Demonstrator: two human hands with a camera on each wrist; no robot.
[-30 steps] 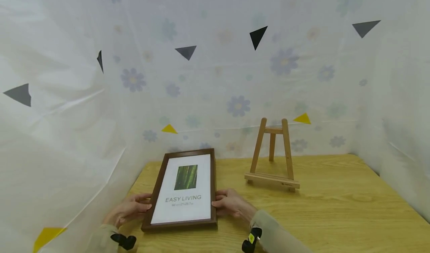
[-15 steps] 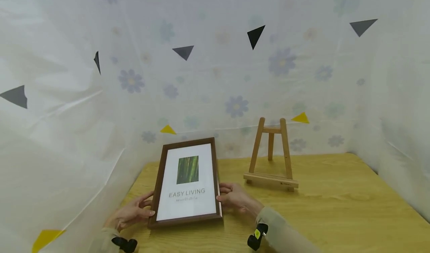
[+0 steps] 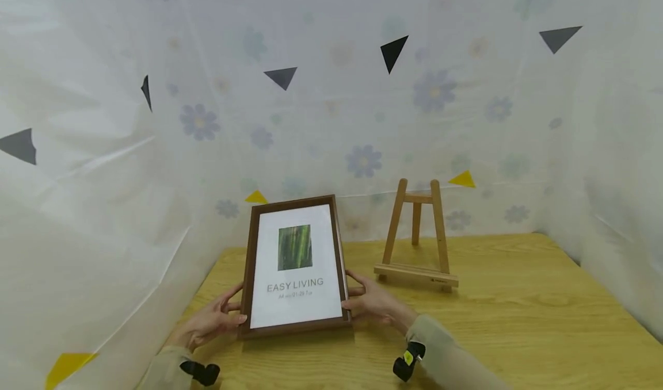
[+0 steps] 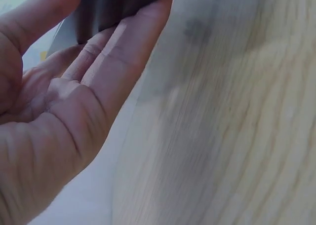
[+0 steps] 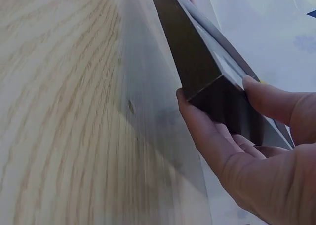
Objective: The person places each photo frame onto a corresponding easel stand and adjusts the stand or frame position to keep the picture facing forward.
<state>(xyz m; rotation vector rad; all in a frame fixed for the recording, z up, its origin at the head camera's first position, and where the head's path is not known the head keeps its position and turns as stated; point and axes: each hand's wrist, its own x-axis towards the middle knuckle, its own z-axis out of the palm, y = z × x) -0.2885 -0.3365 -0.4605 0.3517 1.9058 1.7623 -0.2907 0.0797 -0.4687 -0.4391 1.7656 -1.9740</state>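
Note:
A brown picture frame (image 3: 297,324) with a white sheet, a small green picture and the words "EASY LIVING" is tilted up toward me, its far edge raised. My left hand (image 3: 214,318) grips its left side, thumb on the front and fingers behind. On the opposite side, my right hand (image 3: 375,301) holds the frame the same way. In the right wrist view, a near corner of the picture frame (image 5: 217,87) lies between thumb and fingers, above the wood surface. The left wrist view shows the left hand (image 4: 84,82) with fingers under the dark edge.
A small wooden easel (image 3: 416,272) with a front ledge stands right of the picture frame, toward the back of the wooden table (image 3: 528,315). Pale flower-print sheeting (image 3: 321,148) hangs behind the table and along both sides.
Both hands have raised the picture frame and tilted it more upright, its far edge rising most. It has also shifted slightly right. The easel has stayed in place.

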